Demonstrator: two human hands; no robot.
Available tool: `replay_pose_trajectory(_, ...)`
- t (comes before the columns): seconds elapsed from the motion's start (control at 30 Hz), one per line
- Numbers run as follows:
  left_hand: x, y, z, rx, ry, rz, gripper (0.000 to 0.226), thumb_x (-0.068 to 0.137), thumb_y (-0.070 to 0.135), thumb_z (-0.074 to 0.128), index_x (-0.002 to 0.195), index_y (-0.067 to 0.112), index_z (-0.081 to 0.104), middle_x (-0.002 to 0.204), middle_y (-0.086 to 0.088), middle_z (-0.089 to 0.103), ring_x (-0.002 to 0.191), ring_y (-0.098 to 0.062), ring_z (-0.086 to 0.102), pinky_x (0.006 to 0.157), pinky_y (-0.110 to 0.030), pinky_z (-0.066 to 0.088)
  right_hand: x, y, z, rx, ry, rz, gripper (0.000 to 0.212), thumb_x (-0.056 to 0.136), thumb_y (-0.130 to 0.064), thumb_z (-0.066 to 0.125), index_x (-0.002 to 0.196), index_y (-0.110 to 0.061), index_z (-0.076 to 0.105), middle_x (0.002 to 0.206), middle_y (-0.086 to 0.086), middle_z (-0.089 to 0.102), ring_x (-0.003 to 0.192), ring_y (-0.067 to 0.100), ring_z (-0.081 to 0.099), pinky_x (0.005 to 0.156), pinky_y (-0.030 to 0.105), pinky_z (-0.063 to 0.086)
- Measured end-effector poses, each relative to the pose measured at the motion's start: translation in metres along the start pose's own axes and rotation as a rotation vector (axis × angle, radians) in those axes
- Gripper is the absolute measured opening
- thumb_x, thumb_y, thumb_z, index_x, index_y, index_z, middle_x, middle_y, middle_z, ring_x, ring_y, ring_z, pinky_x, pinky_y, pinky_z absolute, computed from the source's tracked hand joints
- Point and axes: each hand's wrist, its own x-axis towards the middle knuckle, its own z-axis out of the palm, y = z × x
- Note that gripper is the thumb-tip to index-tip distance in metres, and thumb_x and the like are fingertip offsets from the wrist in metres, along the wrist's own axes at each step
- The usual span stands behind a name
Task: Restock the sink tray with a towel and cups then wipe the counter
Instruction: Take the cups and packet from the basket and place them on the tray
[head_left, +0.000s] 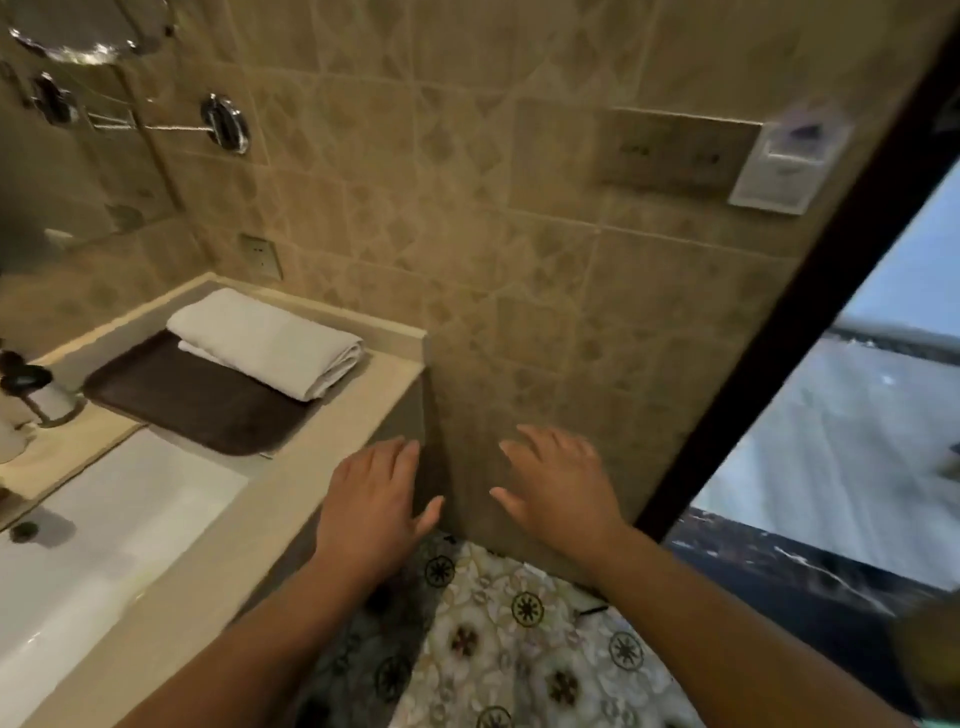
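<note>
Both hands, left hand (371, 499) and right hand (558, 483), hover spread and empty; folded towel (267, 343) lies lengthwise across the tray's (197, 400) far end.

Your left hand (371, 501) and right hand (558, 480) hover palm down with fingers spread, holding nothing, in front of the tiled wall (519, 234). To your left, a folded white towel (267, 343) lies on the far part of a dark brown tray (197, 400) on the beige counter (218, 530). The white sink basin (104, 540) sits nearer you, beside the tray. Patterned floor tiles (519, 639) show below your forearms.
</note>
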Motion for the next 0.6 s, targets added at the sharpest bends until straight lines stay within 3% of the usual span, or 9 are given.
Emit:
replay_pose_trajectory(0.17, -0.017, 0.147, 0.018, -0.054, -0.023, 0.181, 0.071, 0.076, 0.059, 0.06, 0.129, 0.011, 0.053, 0.127, -0.01, 0.059, 0.114, -0.029, 0.056, 0.093, -0.044, 0.046, -0.127, 0.093, -0.036, -0.081, -0.013, 0.195, 0.049, 0.074, -0.051, 0.07, 0.112, -0.022, 0.062, 0.117, 0.007, 0.062, 0.104, 0.03, 0.058, 0.085, 0.046, 0.047)
replay_pose_trajectory(0.43, -0.072, 0.396, 0.029, -0.249, -0.064, 0.486, 0.07, 0.072, 0.059, 0.059, 0.126, 0.014, 0.053, 0.125, -0.008, 0.06, 0.111, -0.027, 0.057, 0.091, -0.043, 0.045, -0.353, 0.219, -0.117, -0.203, -0.081, 0.54, 0.06, 0.079, -0.057, 0.063, 0.129, -0.025, 0.054, 0.134, 0.008, 0.056, 0.121, 0.03, 0.051, 0.098, 0.047, 0.04)
replay_pose_trajectory(0.6, -0.09, 0.52, 0.03, -0.321, -0.075, 0.676, 0.07, 0.074, 0.056, 0.06, 0.127, 0.011, 0.054, 0.125, -0.011, 0.059, 0.112, -0.031, 0.056, 0.091, -0.045, 0.045, -0.451, 0.274, -0.156, -0.254, -0.101, 0.707, 0.063, 0.084, -0.058, 0.055, 0.137, -0.025, 0.047, 0.142, 0.006, 0.047, 0.128, 0.027, 0.042, 0.104, 0.047, 0.033)
